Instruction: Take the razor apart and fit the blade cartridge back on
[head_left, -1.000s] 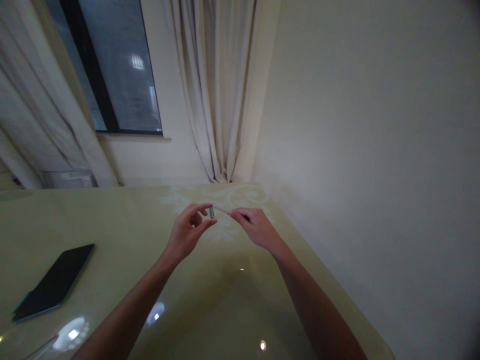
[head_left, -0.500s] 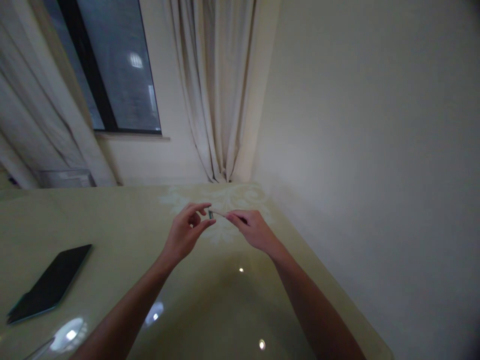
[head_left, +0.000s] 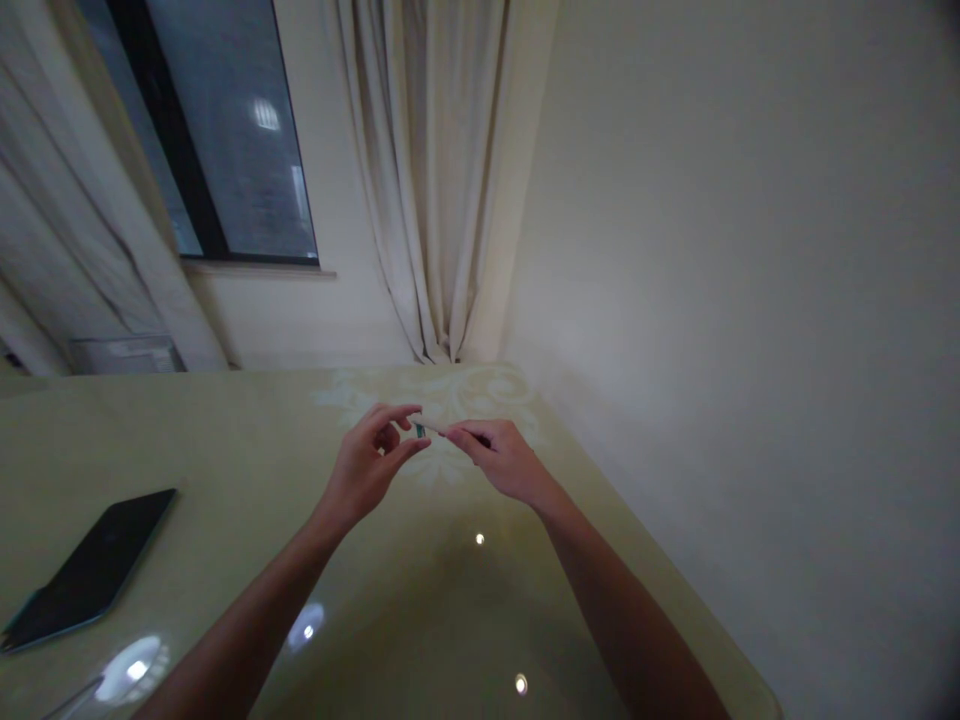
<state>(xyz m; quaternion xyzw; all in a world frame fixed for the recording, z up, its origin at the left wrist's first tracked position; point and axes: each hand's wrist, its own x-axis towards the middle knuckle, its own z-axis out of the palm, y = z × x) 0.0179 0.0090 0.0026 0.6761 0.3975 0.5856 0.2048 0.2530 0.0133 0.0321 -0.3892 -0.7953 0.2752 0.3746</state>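
Observation:
My left hand (head_left: 365,462) is raised above the table, its thumb and forefinger closed on the two ends of a small green piece (head_left: 421,431), too small to name. From the right, my right hand (head_left: 496,457) pinches a thin, pale stick-like tool (head_left: 432,425). The tool's tip points left and overlaps the upper part of the green piece; whether they touch I cannot tell. My right fingers cover the tool's other end.
Beneath both hands is a glossy yellowish table (head_left: 420,620) with a pale floral pattern. A dark flat, tablet-like thing (head_left: 94,570) lies at the left. A wall (head_left: 712,300) borders the table's right edge, and a curtain (head_left: 427,180) hangs behind.
The pale tool has shifted slightly left across the green piece, and my right fingertips have come a little closer to my left hand. The left hand keeps its pinch.

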